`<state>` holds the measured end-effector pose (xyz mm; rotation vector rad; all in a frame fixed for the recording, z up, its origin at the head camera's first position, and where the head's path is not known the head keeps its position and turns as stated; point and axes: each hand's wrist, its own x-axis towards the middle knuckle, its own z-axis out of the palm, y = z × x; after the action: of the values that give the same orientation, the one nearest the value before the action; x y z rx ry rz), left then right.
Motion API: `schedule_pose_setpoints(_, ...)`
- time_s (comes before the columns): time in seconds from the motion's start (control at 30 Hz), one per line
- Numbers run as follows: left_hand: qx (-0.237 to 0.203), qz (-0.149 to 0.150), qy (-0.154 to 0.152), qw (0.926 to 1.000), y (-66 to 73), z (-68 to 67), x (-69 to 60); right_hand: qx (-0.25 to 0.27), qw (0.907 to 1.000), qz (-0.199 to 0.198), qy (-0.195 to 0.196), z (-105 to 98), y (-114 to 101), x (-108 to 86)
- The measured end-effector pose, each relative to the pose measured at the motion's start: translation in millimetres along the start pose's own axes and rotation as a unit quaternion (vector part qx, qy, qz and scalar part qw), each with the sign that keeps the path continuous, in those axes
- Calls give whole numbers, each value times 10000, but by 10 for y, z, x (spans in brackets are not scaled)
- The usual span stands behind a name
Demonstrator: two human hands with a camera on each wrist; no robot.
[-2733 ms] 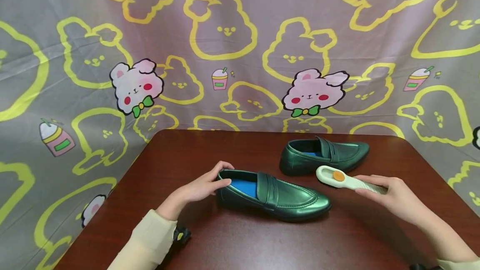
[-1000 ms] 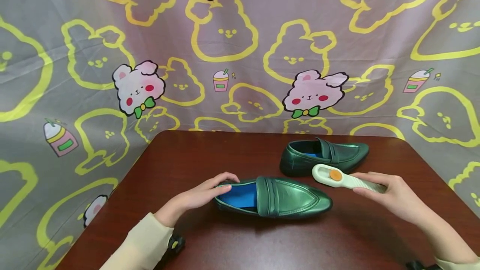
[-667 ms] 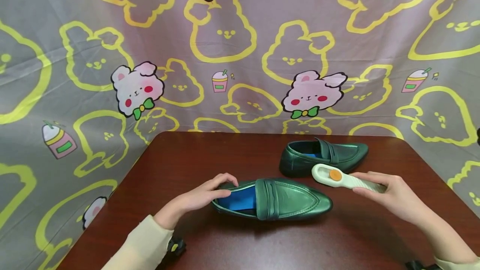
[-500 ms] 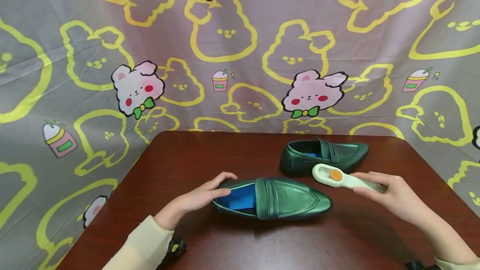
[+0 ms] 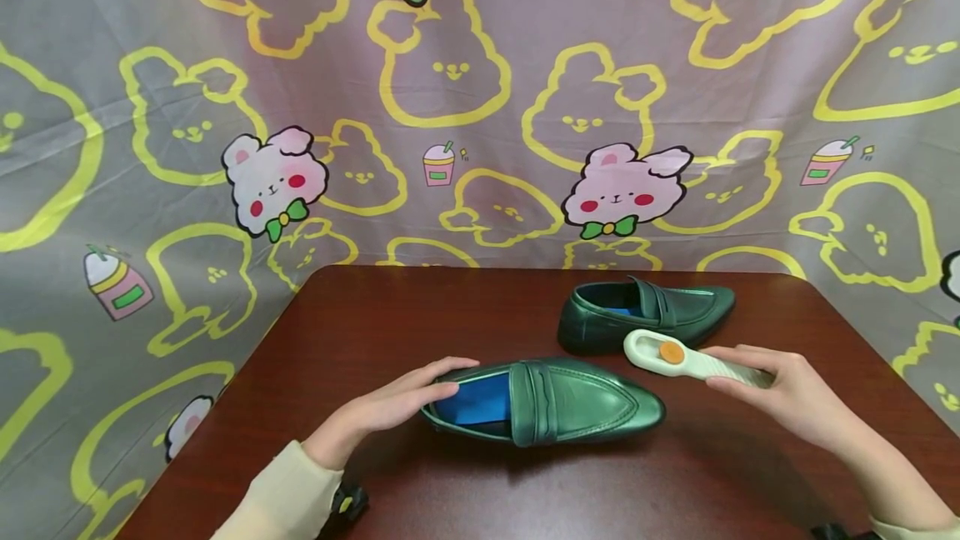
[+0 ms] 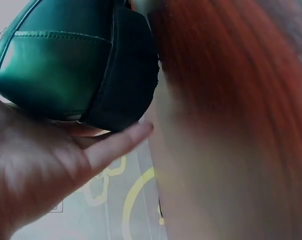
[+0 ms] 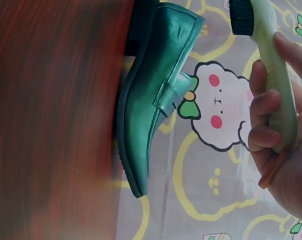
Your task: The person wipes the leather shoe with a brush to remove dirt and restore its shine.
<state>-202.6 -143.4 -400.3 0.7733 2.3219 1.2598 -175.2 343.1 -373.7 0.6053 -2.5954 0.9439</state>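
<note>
A dark green loafer point(image 5: 585, 402) with a blue insole lies near the middle of the table, tipped so its opening and upper face the head view. My left hand point(image 5: 390, 402) grips its heel end, the thumb at the collar and the other fingers around the far side. From the left wrist, that hand point(image 6: 46, 165) sits against the heel point(image 6: 56, 70). My right hand point(image 5: 787, 390) holds a pale green brush point(image 5: 697, 363) with an orange button. In the right wrist view its dark bristles point(image 7: 242, 17) point away from the palm, touching nothing.
Behind the brush a second green loafer point(image 5: 652, 315) stands upright on its sole, toe to the right. The dark red-brown wooden table point(image 5: 390, 307) has rounded far corners. A patterned curtain point(image 5: 480, 90) hangs behind and along both sides.
The held loafer has tilted, turning its opening and upper towards the head camera. My left fingers have shifted slightly on the heel. The brush moved a little left, then stayed; the second loafer is unmoved.
</note>
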Motion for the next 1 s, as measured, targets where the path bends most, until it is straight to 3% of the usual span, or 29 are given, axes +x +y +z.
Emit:
schedule_pose_setpoints(0.2,78,156,-192,9997,-5,-34,-9,18,10000,-26,27,-11,-2,-4)
schedule_pose_setpoints(0.33,-116,307,-121,9994,-25,-51,14,7,10000,-21,72,-24,-9,-12)
schedule_pose_setpoints(0.47,-417,373,204,9982,-45,-40,37,27,10000,-5,84,-35,-3,-19)
schedule_pose_setpoints(0.6,-447,553,696,9950,-29,-13,65,-37,9998,64,160,-47,3,-25)
schedule_pose_setpoints(0.8,-159,976,1302,9866,4,-21,204,-146,9988,384,273,-95,20,-35)
schedule_pose_setpoints(1.0,331,1061,1530,9820,13,-47,335,-229,9974,596,332,-156,92,-64)
